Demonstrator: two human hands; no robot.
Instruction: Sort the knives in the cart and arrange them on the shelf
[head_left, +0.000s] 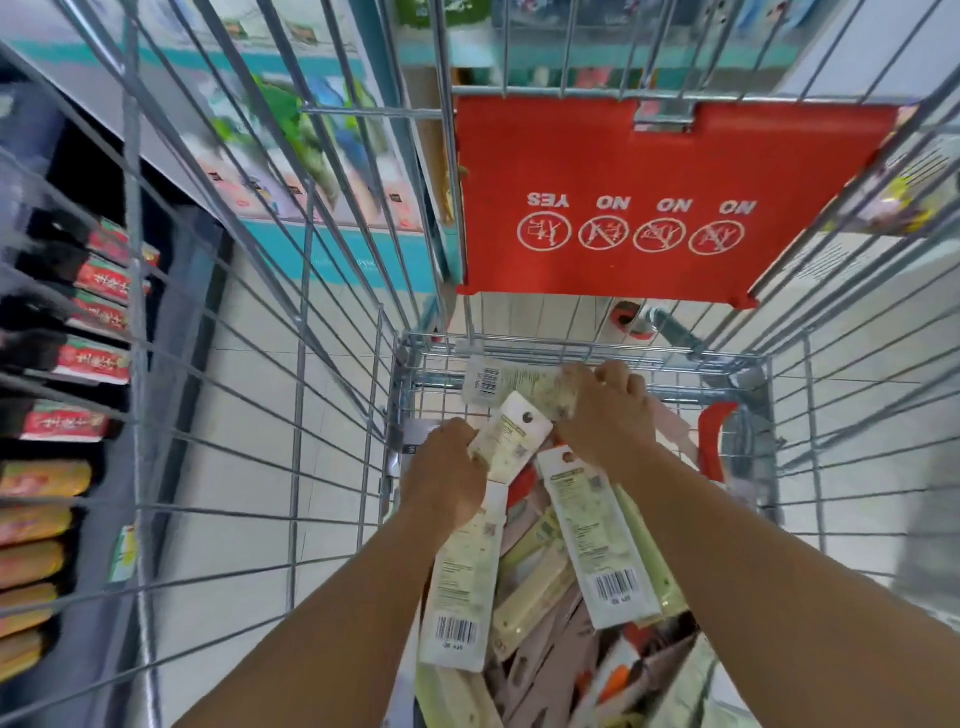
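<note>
Wire cart (332, 291), viewed from above, holding a heap of packaged knives (550, 582) below and behind both hands. Left hand (447, 475): fingers curled around one pack (511, 439). Right hand (610, 410): fingers closed on a second pack (519, 382) at the far end. Step judged: sorting by type; next, lift the matched packs clear toward the shelf (67, 364).

two hands (447, 467) in there, one cart (571, 348), and four barcoded knife packs (462, 582) i can count, pile underneath's too jumbled
</note>
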